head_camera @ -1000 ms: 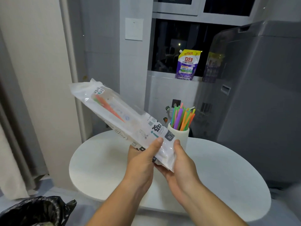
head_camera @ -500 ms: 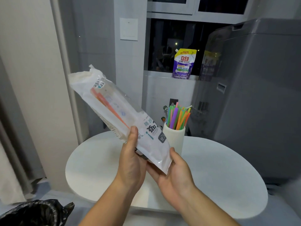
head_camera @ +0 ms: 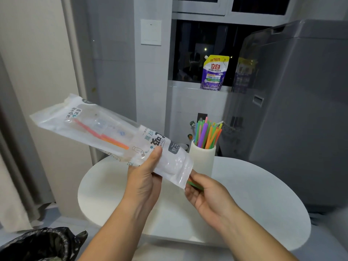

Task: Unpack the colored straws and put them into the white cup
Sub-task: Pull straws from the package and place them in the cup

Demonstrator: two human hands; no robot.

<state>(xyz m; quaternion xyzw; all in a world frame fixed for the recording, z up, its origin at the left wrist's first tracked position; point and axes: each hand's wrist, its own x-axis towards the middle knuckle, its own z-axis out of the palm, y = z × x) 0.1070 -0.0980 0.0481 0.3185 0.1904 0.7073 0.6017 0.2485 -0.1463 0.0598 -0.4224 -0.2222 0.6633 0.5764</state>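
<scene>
Hands meet above the round white worktop (head_camera: pixel 263 194). The left hand (head_camera: pixel 145 178) grips a long straw packet (head_camera: pixel 105 132) near its lower end, with the thumb pressed on the printed top face and the fingers wrapped out of sight underneath. The straw packet is clear and white plastic, held slanted, its far end raised to the left and its near end dipping toward the right hand (head_camera: pixel 209 196). Through the clear window a few orange straws (head_camera: pixel 105 135) show, lying along its length; the plastic around them looks flat.

At the lower mouth of the packet, green straws (head_camera: pixel 194 185) poke out. The right hand's fingers (head_camera: pixel 193 196) and thumb are curled about their ends, pinching them just beside the plastic edge. How many it holds cannot be told.

Behind the packet's lower end the white cup (head_camera: pixel 202 161) stands upright on the worktop, apart from both hands, its left side partly covered by the plastic. It holds a thick bunch of colored straws (head_camera: pixel 207 132), upright and slightly fanned: green, purple, orange, pink and yellow, their tops well above the rim.

A black bin bag (head_camera: pixel 41 243) sits at the lower left beside the worktop, its mouth open; what lies inside cannot be made out. A purple and yellow detergent pouch (head_camera: pixel 214 72) stands on the sill under the dark window, and a grey washing machine (head_camera: pixel 301 110) fills the right side.
</scene>
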